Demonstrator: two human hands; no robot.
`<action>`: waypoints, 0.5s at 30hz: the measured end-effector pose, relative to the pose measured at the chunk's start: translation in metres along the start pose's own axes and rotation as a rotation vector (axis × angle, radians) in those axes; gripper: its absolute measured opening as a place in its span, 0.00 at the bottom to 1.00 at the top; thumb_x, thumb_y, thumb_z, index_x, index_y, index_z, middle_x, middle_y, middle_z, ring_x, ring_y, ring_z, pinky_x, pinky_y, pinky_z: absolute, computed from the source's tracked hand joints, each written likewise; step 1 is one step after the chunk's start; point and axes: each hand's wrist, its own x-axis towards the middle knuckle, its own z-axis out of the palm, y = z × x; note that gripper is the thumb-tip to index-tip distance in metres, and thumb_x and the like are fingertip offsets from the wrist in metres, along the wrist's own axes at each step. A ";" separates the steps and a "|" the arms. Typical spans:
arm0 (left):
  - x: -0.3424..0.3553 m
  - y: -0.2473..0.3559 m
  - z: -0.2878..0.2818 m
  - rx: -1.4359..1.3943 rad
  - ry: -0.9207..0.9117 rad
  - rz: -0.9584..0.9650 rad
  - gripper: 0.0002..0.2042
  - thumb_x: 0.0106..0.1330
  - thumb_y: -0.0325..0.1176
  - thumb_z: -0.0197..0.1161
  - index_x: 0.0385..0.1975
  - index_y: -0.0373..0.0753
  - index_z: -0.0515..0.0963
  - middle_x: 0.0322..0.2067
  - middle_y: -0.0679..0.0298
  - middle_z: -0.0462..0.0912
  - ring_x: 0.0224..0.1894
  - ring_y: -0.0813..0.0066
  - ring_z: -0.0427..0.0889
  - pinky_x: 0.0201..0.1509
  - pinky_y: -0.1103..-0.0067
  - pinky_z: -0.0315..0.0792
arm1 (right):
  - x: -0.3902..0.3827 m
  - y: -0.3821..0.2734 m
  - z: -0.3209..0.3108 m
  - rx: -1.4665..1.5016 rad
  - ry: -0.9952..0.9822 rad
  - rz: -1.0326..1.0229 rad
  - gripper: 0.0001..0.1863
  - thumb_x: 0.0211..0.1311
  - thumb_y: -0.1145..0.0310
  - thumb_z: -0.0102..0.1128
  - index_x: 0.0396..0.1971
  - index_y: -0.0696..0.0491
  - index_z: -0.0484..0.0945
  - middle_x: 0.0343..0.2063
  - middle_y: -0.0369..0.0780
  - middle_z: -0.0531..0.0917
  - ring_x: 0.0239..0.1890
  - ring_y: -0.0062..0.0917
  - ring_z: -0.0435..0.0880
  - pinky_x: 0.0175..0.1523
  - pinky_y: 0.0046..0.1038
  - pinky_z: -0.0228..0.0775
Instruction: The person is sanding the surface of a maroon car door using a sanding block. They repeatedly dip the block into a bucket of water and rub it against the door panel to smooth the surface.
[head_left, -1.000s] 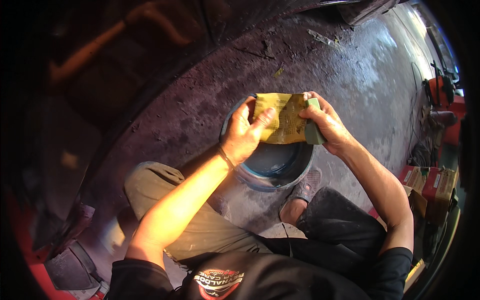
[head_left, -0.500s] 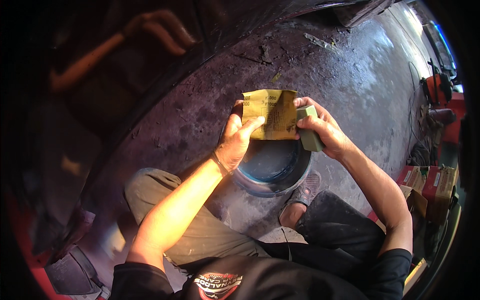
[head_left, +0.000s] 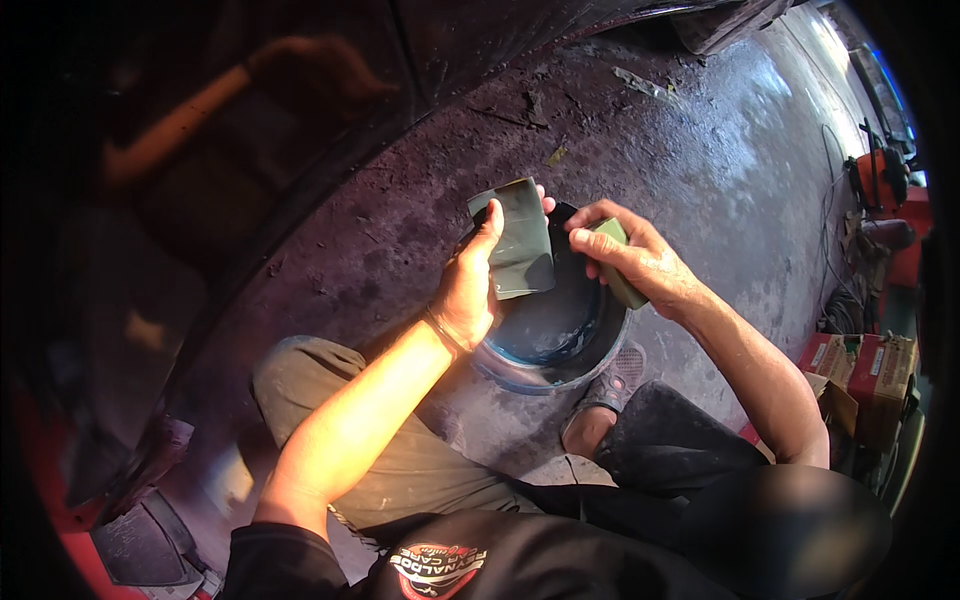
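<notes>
A sheet of sandpaper [head_left: 526,245], its dark grey-green grit face showing, is held in my left hand [head_left: 472,275]. The thumb lies over its near face, with fingertips showing past its far edge. Beside it on the right, my right hand [head_left: 650,262] grips a green sanding block [head_left: 622,262] between palm and fingers, its thumb and fingertips close together. The two hands are apart. Below them stands a round dark tub [head_left: 560,375] with cloudy greyish water in it, partly hidden by the hands and the sheet.
A dark glossy car panel [head_left: 300,130] rises at the left and mirrors an arm. At the right are cardboard boxes [head_left: 865,385] and a red-and-black machine [head_left: 880,180] with a cable. My sandalled foot [head_left: 595,415] rests by the tub on the stained concrete floor [head_left: 700,170].
The sandpaper has turned from its yellow printed back to its dark grit face. My right hand has let go of the sheet's edge and still holds the sanding block.
</notes>
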 end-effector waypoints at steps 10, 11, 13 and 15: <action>0.000 -0.008 -0.015 0.114 0.030 -0.019 0.21 0.85 0.50 0.60 0.63 0.42 0.81 0.56 0.63 0.89 0.57 0.73 0.88 0.67 0.73 0.80 | 0.006 0.009 -0.006 0.100 -0.152 0.032 0.15 0.69 0.58 0.78 0.47 0.49 0.84 0.36 0.29 0.84 0.38 0.12 0.81 0.43 0.20 0.74; 0.001 -0.005 -0.017 0.154 0.097 0.008 0.17 0.82 0.46 0.66 0.58 0.41 0.84 0.50 0.66 0.91 0.50 0.76 0.90 0.61 0.76 0.83 | 0.007 0.010 -0.011 0.106 -0.144 0.034 0.15 0.70 0.59 0.78 0.47 0.48 0.84 0.36 0.29 0.84 0.38 0.12 0.81 0.43 0.19 0.74; 0.004 -0.004 -0.017 0.208 0.127 0.124 0.16 0.79 0.45 0.70 0.56 0.40 0.83 0.47 0.68 0.91 0.47 0.79 0.90 0.56 0.78 0.85 | 0.007 0.010 -0.020 0.116 -0.128 0.037 0.13 0.70 0.60 0.77 0.47 0.48 0.84 0.36 0.29 0.83 0.38 0.12 0.81 0.42 0.19 0.75; 0.003 0.007 -0.013 0.166 0.027 0.026 0.19 0.79 0.43 0.70 0.61 0.39 0.81 0.47 0.66 0.90 0.50 0.76 0.90 0.55 0.76 0.88 | 0.005 0.015 -0.028 0.103 -0.124 0.043 0.12 0.70 0.61 0.76 0.46 0.47 0.83 0.36 0.29 0.83 0.37 0.12 0.82 0.42 0.20 0.76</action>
